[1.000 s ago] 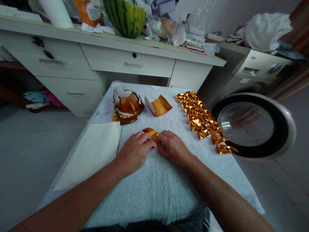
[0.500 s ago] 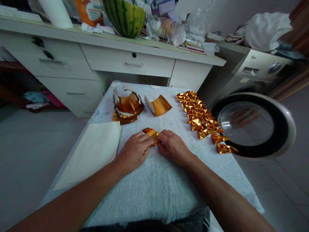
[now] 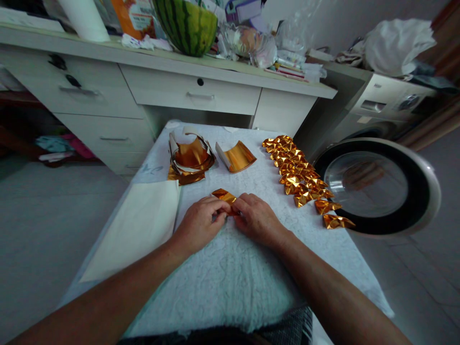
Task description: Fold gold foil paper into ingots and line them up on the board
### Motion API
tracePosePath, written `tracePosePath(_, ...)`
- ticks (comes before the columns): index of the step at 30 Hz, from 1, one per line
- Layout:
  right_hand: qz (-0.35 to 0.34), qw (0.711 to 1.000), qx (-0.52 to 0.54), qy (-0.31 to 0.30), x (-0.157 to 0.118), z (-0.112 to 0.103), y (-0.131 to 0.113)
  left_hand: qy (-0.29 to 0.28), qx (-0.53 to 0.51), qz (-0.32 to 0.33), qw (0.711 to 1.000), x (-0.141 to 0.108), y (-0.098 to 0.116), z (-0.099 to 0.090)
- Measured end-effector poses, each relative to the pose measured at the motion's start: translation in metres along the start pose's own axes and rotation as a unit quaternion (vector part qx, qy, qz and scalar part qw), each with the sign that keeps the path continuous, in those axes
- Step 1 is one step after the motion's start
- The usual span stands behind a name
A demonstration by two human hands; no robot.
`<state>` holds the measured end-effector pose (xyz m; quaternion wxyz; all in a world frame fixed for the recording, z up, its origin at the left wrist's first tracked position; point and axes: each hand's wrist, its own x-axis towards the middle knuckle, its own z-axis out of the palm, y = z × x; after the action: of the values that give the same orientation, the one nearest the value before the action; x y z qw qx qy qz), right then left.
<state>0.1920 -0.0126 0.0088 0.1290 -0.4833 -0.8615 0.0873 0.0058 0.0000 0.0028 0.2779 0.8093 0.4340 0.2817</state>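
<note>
Both my left hand and my right hand hold a small gold foil piece between their fingertips, low over the cloth-covered table. My fingers hide its near part. Beyond it lies a curved gold sheet, and left of that a pile of curled gold sheets. Several folded gold pieces form a slanting group on the right side. The nearest folded one lies at the table's right edge. A cream paper sheet is beside my left forearm.
Behind the table, a white counter carries a cut watermelon, an orange packet and plastic bags. The open round door of a washing machine stands close to the table's right edge.
My left hand's fingers have shifted slightly, with thumb and forefinger now pinched at the foil's near edge. My right hand has barely moved, and the other gold pieces lie as before.
</note>
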Motion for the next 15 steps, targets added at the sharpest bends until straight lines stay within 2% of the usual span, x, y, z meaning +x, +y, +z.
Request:
tracePosePath(4, -0.003, 1.000, -0.018, -0.006, -0.0003, -0.0022, -0.0024, 0.009, 0.024, 0.019, 0.999, -0.0002, -0.0012, 0.0007)
tracePosePath(10, -0.006, 1.000, -0.029, 0.004, -0.0022, -0.0019, 0.0008, 0.037, 0.185, 0.082, 0.979, -0.0026, -0.0031, 0.0028)
tracePosePath(15, -0.008, 1.000, -0.020, 0.015, -0.0018, -0.0011, 0.0024, 0.051, 0.212, 0.131, 0.967, -0.0033, -0.0021, 0.0010)
